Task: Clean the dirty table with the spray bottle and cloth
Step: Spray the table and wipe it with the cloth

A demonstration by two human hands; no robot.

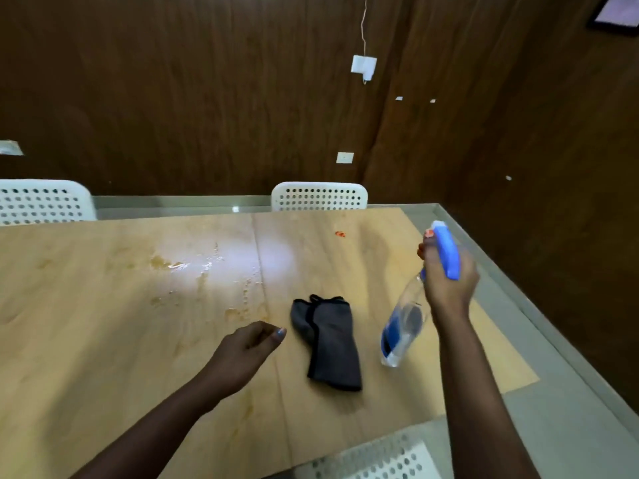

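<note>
Right hand (449, 274) gripped spray bottle (404, 326) at blue trigger head, bottle tilted, held above table (103, 340), right of cloth (328, 344). Left hand (245, 350) hovered left of cloth, fingers loosely curled, holding nothing. Cloth lay folded on table. Wet stains (193, 271) beyond-left of cloth.

Across from us we see two white perforated plastic chairs (318, 196) (43, 201) against a dark brown wood-panelled wall (207, 98). A white box (363, 66) hangs from a thin cord, and a third perforated white chair (377, 458) stands nearest us.
</note>
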